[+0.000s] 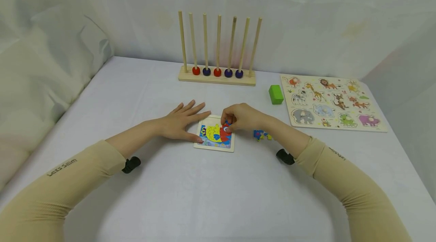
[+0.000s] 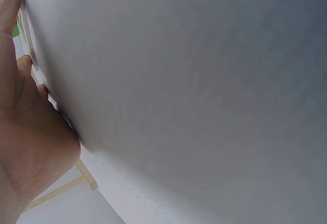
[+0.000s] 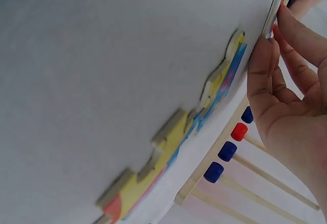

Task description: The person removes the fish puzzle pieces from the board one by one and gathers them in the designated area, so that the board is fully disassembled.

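Observation:
A small wooden jigsaw tray holds fitted pieces that form a yellow, red and blue fish. My left hand lies with spread, straight fingers at the tray's left side, thumb on its lower left corner and a fingertip at its top edge. At the tray's right side, the thumb and fingers of my right hand pinch a red puzzle piece with an eye on it, partly hidden by the fingers. Loose blue and yellow puzzle pieces lie on the table beneath my right wrist.
At the back stands a wooden bead rack with upright rods and several red and dark blue beads. A green block sits right of centre, beside an animal peg puzzle board. White cloth covers the table and walls.

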### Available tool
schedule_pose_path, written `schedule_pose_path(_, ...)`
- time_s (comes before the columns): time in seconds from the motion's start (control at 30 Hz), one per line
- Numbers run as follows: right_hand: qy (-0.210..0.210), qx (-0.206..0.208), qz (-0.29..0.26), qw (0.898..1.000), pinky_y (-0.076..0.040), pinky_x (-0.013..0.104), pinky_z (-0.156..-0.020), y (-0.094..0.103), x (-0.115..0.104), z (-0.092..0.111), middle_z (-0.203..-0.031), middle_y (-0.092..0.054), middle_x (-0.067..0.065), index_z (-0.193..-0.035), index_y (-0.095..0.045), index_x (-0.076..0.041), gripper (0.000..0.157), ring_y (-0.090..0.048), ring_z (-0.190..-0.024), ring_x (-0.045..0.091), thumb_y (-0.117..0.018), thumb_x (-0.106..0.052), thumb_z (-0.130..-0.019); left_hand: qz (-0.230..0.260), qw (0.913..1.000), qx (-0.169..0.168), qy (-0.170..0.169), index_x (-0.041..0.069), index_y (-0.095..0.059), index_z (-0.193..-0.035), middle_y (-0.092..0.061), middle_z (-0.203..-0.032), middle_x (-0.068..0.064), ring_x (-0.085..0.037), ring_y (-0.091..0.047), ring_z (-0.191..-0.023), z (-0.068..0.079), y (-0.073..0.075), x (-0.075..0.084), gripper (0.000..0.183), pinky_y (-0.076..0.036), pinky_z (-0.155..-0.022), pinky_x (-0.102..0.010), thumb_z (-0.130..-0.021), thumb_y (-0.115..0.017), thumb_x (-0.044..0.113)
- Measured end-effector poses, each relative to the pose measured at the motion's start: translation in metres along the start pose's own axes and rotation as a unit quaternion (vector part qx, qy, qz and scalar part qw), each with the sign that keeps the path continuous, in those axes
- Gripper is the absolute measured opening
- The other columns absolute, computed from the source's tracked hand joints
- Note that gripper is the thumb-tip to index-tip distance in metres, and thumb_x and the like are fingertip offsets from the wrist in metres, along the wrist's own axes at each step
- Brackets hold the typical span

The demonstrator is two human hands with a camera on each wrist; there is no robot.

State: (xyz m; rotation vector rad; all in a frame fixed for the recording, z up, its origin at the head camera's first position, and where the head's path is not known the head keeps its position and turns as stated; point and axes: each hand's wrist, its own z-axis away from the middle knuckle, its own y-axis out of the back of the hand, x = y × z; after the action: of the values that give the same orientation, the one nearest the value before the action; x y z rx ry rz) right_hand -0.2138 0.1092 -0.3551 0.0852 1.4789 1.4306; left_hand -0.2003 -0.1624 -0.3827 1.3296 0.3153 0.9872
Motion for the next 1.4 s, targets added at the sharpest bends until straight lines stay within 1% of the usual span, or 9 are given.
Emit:
schedule_pose_path(0.3,-0.001,0.025,0.028,0.999,-0.048,0.028,-0.079,-0.0008,-0.0012,0.0009,-0.106,-0.058,0.004,-0.099,-0.072,-0.02,0.019,-0.055,-0.087,0.018,-0.08,-0.019,-0.083,0.0,1.0,-0.002,0.003,0.037,-0.014,-0.158,0.003,-0.17,0.001,-0.037,0.009,-0.156,-0.0002,0.0,0.0001,0.096,0.001,-0.122,-0.067,-0.083,-0.062,0.07)
schedule_pose_path(0.6,0.001,0.03,0.034,0.999,-0.049,0.029,-0.08,-0.0011,-0.0017,-0.0005,-0.103,-0.062,0.003,-0.099,-0.071,-0.02,0.019,-0.055,-0.088,0.018,-0.081,-0.018,-0.082,-0.002,1.0,-0.002,0.005,0.037,-0.013,-0.158,0.003,-0.17,0.002,-0.037,0.01,-0.156,-0.0007,-0.0004,0.0002,0.096,0.002,-0.123,-0.066,-0.083,-0.061,0.071)
schedule_pose_path(0.77,-0.011,0.039,0.025,0.999,-0.052,0.029,-0.084,-0.0012,-0.0034,-0.0006,-0.105,-0.063,0.004,-0.116,-0.064,-0.016,0.039,-0.057,-0.091,0.019,-0.082,-0.019,-0.081,-0.001,1.0,-0.002,0.004,0.038,-0.014,-0.158,0.003,-0.17,0.002,-0.037,0.01,-0.156,-0.001,-0.0008,-0.0004,0.095,0.002,-0.122,-0.067,-0.083,-0.061,0.071)
schedule_pose_path(0.83,-0.01,0.047,0.024,0.999,-0.052,0.029,-0.083,-0.0012,-0.0038,-0.0003,-0.104,-0.063,0.004,-0.119,-0.062,-0.014,0.044,-0.057,-0.09,0.019,-0.083,-0.019,-0.08,-0.001,1.0,-0.002,0.003,0.038,-0.013,-0.158,0.003,-0.17,0.002,-0.037,0.01,-0.156,-0.0012,-0.0006,-0.0003,0.095,0.002,-0.122,-0.066,-0.083,-0.061,0.071)
schedule_pose_path(0.9,-0.007,0.053,0.024,0.998,-0.051,0.028,-0.082,-0.0014,-0.0039,-0.0002,-0.101,-0.062,0.004,-0.116,-0.064,-0.014,0.043,-0.056,-0.09,0.019,-0.084,-0.018,-0.079,0.0,1.0,-0.002,0.003,0.037,-0.014,-0.158,0.003,-0.17,0.001,-0.037,0.01,-0.156,-0.001,-0.0003,0.0,0.095,0.002,-0.122,-0.067,-0.083,-0.061,0.07)
schedule_pose_path(1.0,0.001,0.059,0.026,0.998,-0.05,0.027,-0.08,-0.0016,-0.0034,0.0003,-0.097,-0.062,0.003,-0.108,-0.068,-0.014,0.034,-0.056,-0.089,0.018,-0.084,-0.016,-0.078,0.0,1.0,-0.002,0.002,0.037,-0.014,-0.158,0.003,-0.17,0.001,-0.037,0.01,-0.156,-0.0006,0.0003,0.0006,0.095,0.002,-0.122,-0.067,-0.083,-0.062,0.07)
schedule_pose_path(1.13,0.006,0.057,0.021,0.998,-0.052,0.028,-0.081,-0.0016,-0.003,0.0009,-0.098,-0.066,0.002,-0.102,-0.07,-0.016,0.025,-0.057,-0.089,0.018,-0.082,-0.015,-0.08,0.001,1.0,-0.003,0.001,0.036,-0.014,-0.159,0.003,-0.17,0.001,-0.037,0.01,-0.156,-0.0006,0.0007,0.0011,0.095,0.002,-0.122,-0.067,-0.083,-0.062,0.069)
schedule_pose_path(1.27,0.005,0.051,0.011,0.999,-0.052,0.028,-0.081,-0.0012,-0.0029,0.0011,-0.099,-0.069,0.0,-0.103,-0.07,-0.017,0.023,-0.058,-0.087,0.018,-0.081,-0.015,-0.082,0.002,1.0,-0.002,0.0,0.036,-0.015,-0.158,0.002,-0.17,0.0,-0.038,0.009,-0.156,-0.0001,0.001,0.0014,0.095,0.002,-0.122,-0.067,-0.083,-0.063,0.069)
schedule_pose_path(1.4,0.002,0.046,0.008,0.999,-0.048,0.027,-0.075,-0.0008,-0.002,0.001,-0.089,-0.065,0.0,-0.104,-0.069,-0.018,0.026,-0.054,-0.083,0.018,-0.081,-0.015,-0.082,0.002,1.0,-0.002,0.001,0.036,-0.015,-0.158,0.002,-0.17,0.0,-0.037,0.009,-0.156,-0.0002,0.0009,0.0018,0.095,0.001,-0.122,-0.067,-0.083,-0.062,0.069)
